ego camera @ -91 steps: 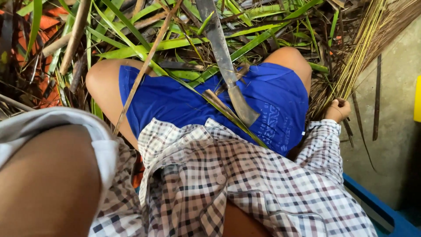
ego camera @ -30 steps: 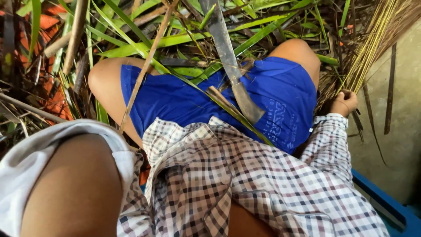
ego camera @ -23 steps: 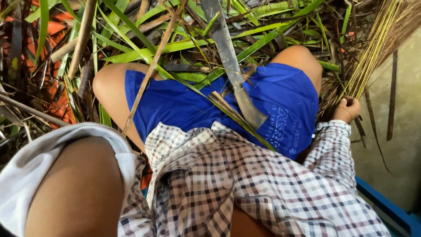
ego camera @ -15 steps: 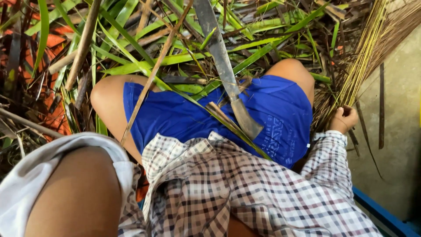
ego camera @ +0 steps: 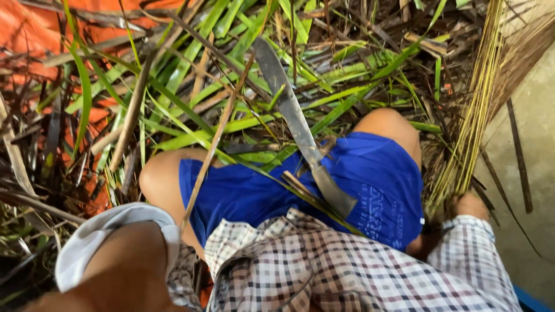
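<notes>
A big heap of long green leaves (ego camera: 191, 98) and dry brown stems is lying all over the ground, and an orange sheet (ego camera: 34, 29) is peeking out under it at the top left. The person is sitting in the middle of the heap, wearing blue shorts (ego camera: 260, 190) and a checked shirt (ego camera: 347, 271).

On the right, a thick bunch of thin yellow-green sticks (ego camera: 471, 115) is running from the top edge down to the grey floor (ego camera: 535, 173) beside the person's leg. The right hand (ego camera: 469, 203) is resting at the bottom end of this bunch, touching it. The sticks are hiding the fingers, so I cannot tell if the hand is closing around them or lying open.

A long knife with a dull grey blade (ego camera: 292, 115) is lying across the lap. Its handle end is sitting on the blue shorts and its tip is pointing up into the leaves. No hand is holding it.

The left arm in a white sleeve (ego camera: 92, 237) is showing at the bottom left, but the left hand is out of the picture.
</notes>
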